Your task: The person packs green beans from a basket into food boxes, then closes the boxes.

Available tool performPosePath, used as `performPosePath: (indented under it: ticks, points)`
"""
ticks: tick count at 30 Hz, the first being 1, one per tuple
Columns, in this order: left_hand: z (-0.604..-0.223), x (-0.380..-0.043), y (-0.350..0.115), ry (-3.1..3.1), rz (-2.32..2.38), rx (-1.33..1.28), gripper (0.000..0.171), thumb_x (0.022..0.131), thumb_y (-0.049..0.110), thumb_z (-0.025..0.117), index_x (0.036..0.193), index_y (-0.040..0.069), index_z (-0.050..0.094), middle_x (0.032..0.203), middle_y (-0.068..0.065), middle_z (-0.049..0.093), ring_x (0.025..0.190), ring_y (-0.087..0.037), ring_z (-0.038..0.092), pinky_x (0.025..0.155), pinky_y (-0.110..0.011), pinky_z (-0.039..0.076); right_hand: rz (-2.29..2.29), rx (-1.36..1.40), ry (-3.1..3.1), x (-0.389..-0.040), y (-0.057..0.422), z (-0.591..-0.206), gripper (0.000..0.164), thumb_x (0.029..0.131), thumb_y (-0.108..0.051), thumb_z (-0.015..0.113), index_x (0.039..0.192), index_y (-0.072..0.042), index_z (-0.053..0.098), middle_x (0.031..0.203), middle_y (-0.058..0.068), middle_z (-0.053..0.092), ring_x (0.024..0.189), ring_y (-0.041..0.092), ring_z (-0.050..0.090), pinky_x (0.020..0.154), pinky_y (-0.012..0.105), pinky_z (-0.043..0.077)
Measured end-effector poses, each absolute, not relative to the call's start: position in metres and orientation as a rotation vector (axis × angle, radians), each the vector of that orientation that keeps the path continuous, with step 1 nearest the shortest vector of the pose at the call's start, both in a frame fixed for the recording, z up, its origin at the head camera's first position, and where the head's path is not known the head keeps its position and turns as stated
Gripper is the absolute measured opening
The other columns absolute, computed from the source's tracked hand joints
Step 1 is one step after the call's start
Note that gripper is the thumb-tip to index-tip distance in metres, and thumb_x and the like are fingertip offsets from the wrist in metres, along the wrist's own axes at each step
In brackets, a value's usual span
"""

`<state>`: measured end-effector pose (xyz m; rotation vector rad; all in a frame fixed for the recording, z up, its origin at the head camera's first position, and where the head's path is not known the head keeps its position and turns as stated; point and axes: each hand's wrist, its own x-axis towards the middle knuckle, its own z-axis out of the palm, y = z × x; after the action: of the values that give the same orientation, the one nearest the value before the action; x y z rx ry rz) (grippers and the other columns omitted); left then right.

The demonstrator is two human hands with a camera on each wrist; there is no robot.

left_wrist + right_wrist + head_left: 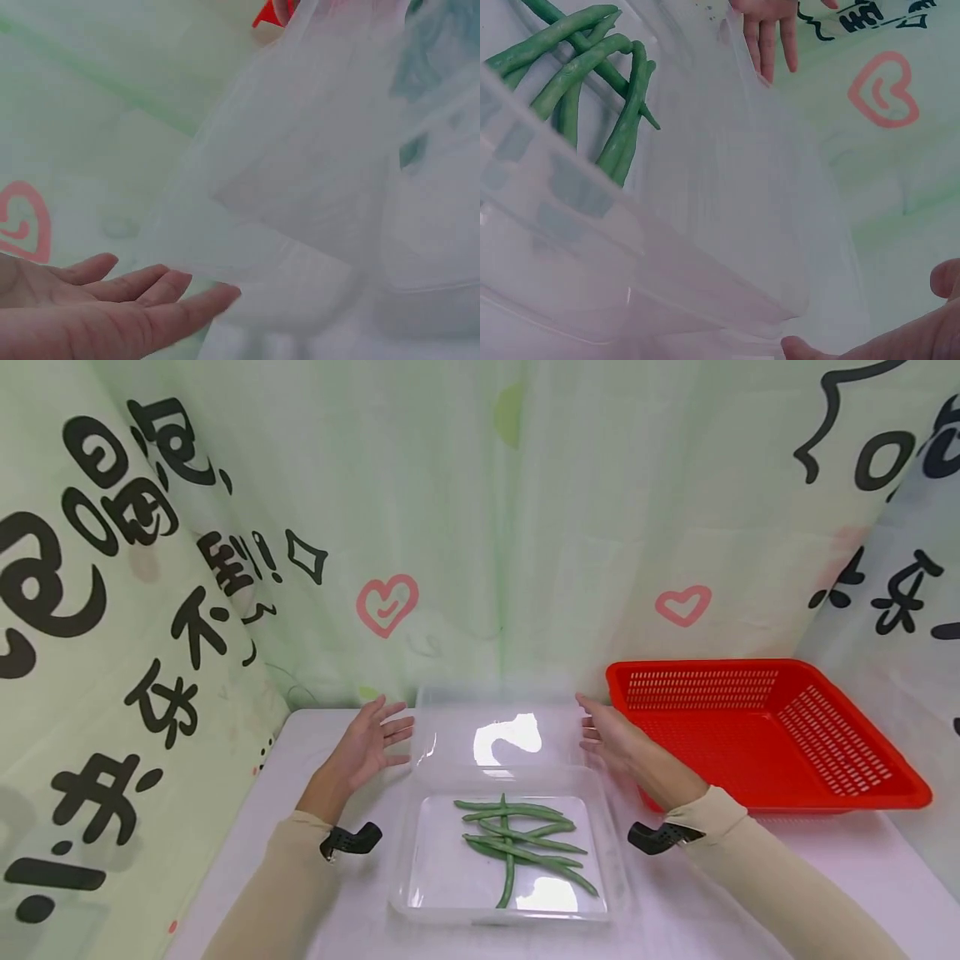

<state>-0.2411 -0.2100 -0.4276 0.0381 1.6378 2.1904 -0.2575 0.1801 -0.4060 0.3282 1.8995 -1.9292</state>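
Observation:
A clear plastic box (405, 868) stands on the table in front of me, with several green beans (517, 852) lying crisscrossed inside. Behind it rises a clear lid (450, 747), tilted up at the box's far side. My left hand (366, 747) is at the lid's left edge, fingers spread and pointing inward; the left wrist view has its fingertips (225, 291) right by the clear plastic. On the opposite side, my right hand (617, 742) has its fingers extended toward the lid's right edge. Neither hand has fingers curled round anything.
A red plastic basket (705, 752) with slotted walls sits at the right, close behind my right forearm. A pale curtain (525, 543) with printed hearts and writing hangs along the back and sides of the white table (300, 760).

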Motion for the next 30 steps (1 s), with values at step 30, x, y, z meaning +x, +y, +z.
performPosePath:
  ticks: [30]
  points:
    - [-0.409,-0.228,-0.186,1.676,2.598,-0.373,0.025,0.109,0.026,0.045,0.112,0.002,0.051,0.101,-0.005,0.05,0.096,-0.018,0.051,0.098,-0.037,0.053,-2.061,0.107,1.935,-0.257,0.191,-0.396,0.041,0.11,-0.032,0.04,0.126,0.003,0.054,0.118,0.009,0.058,0.109,0.022,0.058,0.107,0.039,0.047]
